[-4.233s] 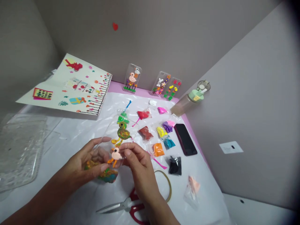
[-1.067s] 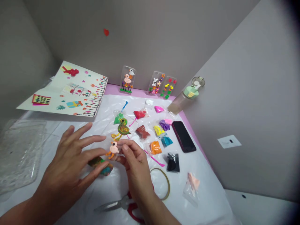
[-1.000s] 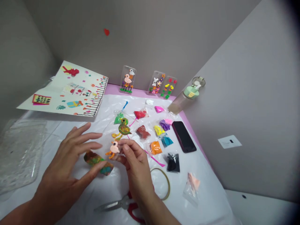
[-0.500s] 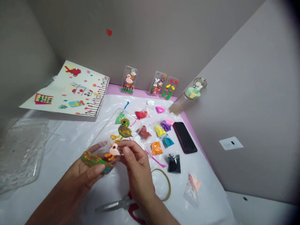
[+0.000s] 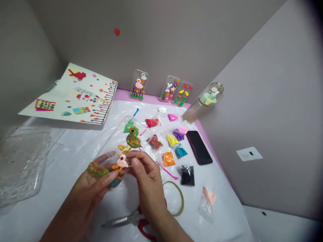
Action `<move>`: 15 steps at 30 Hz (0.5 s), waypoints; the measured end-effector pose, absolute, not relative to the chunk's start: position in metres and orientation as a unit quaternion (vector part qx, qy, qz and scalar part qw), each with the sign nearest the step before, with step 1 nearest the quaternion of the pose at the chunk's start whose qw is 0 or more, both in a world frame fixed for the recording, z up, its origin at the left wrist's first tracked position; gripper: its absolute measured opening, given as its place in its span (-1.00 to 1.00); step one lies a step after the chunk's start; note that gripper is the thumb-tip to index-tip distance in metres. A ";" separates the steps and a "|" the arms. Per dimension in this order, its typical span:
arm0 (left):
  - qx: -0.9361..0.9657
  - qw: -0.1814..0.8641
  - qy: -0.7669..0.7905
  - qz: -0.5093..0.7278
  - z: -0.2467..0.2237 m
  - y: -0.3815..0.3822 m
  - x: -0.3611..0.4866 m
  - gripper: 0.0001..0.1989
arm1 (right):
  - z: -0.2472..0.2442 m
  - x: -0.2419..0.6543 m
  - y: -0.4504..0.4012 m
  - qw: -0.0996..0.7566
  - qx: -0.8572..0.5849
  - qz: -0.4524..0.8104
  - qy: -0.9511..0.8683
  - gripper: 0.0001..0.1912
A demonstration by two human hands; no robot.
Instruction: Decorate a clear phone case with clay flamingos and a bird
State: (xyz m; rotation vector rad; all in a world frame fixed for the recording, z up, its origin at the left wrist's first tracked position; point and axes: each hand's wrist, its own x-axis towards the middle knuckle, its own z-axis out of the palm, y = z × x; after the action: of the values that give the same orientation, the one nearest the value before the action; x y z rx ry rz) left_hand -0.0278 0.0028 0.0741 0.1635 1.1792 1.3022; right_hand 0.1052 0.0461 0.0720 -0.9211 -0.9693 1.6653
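Both hands hold a clear phone case [image 5: 111, 134] tilted above the table. On it sit a green and brown clay duck [image 5: 133, 138], a small pale pink clay duck [image 5: 122, 161] with orange legs, and a mottled green-brown clay strip [image 5: 98, 170] along the lower end. My left hand [image 5: 93, 188] supports the lower end from beneath, its thumb on the front by the small duck's legs. My right hand [image 5: 146, 171] pinches the case's right edge beside the small duck. Scissors [image 5: 123, 220] with red handles lie below, partly hidden by my right forearm.
Several bags of coloured clay, such as an orange one [image 5: 168, 159] and a black one [image 5: 187, 175], lie right of my hands. Near them are a phone [image 5: 199, 148], a tape ring [image 5: 182, 198] and a bottle [image 5: 199, 107]. Decorated cases [image 5: 139, 84] stand behind; clear cases [image 5: 22, 164] lie left.
My left thumb has shifted up and right, from the clay strip toward the small duck's legs. The right hand keeps its pinch on the case edge.
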 end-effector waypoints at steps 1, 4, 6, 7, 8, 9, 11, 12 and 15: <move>0.082 0.630 0.522 0.568 0.072 0.003 -0.028 -0.36 | 0.072 0.105 0.046 0.482 -0.378 0.683 -0.398 -0.83; 0.109 0.618 0.538 0.562 0.067 0.002 -0.028 -0.36 | 0.072 0.105 0.046 0.482 -0.377 0.681 -0.402 -0.83; 0.111 0.618 0.541 0.559 0.066 0.001 -0.028 -0.36 | 0.072 0.105 0.046 0.483 -0.378 0.678 -0.405 -0.83; 0.111 0.620 0.540 0.558 0.066 0.001 -0.028 -0.36 | 0.072 0.105 0.046 0.483 -0.378 0.678 -0.405 -0.82; 0.109 0.621 0.539 0.559 0.066 0.001 -0.028 -0.36 | 0.072 0.105 0.046 0.483 -0.378 0.678 -0.406 -0.82; 0.109 0.625 0.536 0.557 0.066 0.001 -0.028 -0.37 | 0.072 0.105 0.046 0.482 -0.378 0.678 -0.407 -0.81; 0.106 0.629 0.531 0.558 0.066 0.001 -0.027 -0.38 | 0.073 0.105 0.046 0.480 -0.378 0.679 -0.407 -0.81; 0.105 0.629 0.531 0.558 0.067 0.001 -0.027 -0.38 | 0.073 0.105 0.046 0.479 -0.379 0.679 -0.408 -0.81; 0.106 0.623 0.543 0.553 0.067 0.002 -0.026 -0.39 | 0.073 0.105 0.046 0.478 -0.383 0.674 -0.412 -0.82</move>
State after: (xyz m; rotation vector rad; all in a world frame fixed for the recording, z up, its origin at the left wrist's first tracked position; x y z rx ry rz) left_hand -0.0260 0.0017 0.0671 0.2439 1.2470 1.2697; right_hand 0.1052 0.0458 0.0734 -0.9355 -1.0062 1.6470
